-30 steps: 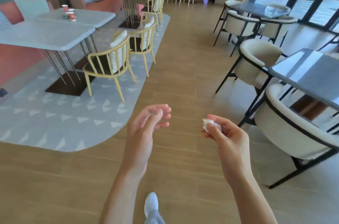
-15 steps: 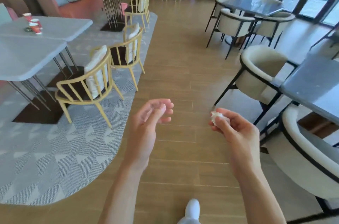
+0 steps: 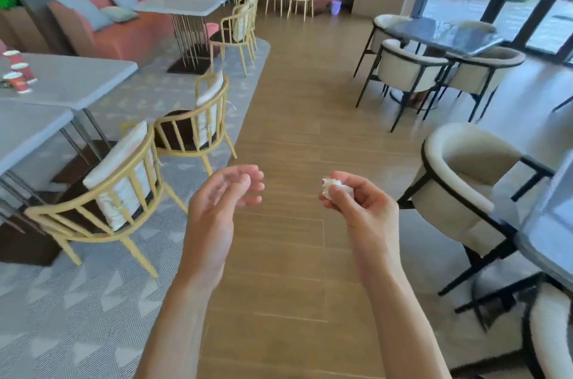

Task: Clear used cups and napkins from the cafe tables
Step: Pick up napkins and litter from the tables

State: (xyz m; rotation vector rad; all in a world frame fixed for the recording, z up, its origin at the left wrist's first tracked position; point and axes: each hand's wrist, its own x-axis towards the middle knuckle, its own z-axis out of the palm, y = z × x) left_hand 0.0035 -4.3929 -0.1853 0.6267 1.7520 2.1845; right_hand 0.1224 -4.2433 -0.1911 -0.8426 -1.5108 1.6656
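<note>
Three red paper cups (image 3: 17, 74) now sliding off left past grey table (image 3: 77, 80); right hand (image 3: 356, 205) still pinching crumpled napkin (image 3: 333, 186), left hand (image 3: 221, 201) loosely curled, empty. Probably bin-bound.

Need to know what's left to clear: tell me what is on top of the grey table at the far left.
Three red paper cups stand on the grey table near its left end. A small dark item lies beside them, cut off by the frame edge. Anything further left is out of view.

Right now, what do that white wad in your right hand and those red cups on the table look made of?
Wad, pinched in the right hand: thin paper napkin, matte, crumpled into sharp folds. Red cups: likely disposable paper with white rims; too blurred to be certain.
</note>
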